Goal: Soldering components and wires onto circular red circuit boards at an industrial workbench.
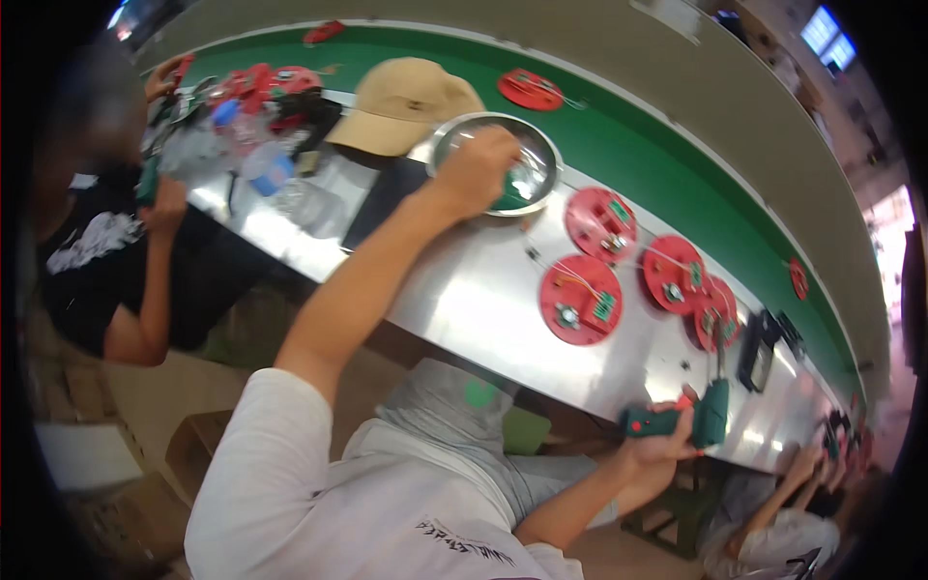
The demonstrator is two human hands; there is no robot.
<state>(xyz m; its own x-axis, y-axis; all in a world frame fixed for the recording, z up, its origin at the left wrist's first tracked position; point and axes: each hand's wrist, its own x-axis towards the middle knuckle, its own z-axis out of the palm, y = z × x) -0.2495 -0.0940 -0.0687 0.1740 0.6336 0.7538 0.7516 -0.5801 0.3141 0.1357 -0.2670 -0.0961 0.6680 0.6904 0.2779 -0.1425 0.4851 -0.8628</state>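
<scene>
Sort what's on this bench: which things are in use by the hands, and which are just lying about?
In use:
left hand reaching into the metal bowl
right hand gripping the green power screwdriver
red round discs on the steel bench

Lying about:
tan cap
plastic bottles

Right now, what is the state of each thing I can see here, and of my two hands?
Left hand: reaching into the metal bowl, fingers bent.
Metal bowl: upright on the steel table, open; contents unclear.
Right hand: closed around the green electric screwdriver.
Green electric screwdriver: held at the table edge.
Red round discs: lying flat, small green boards and wires on top.
Tan cap: resting on the table, beside the bowl.
</scene>
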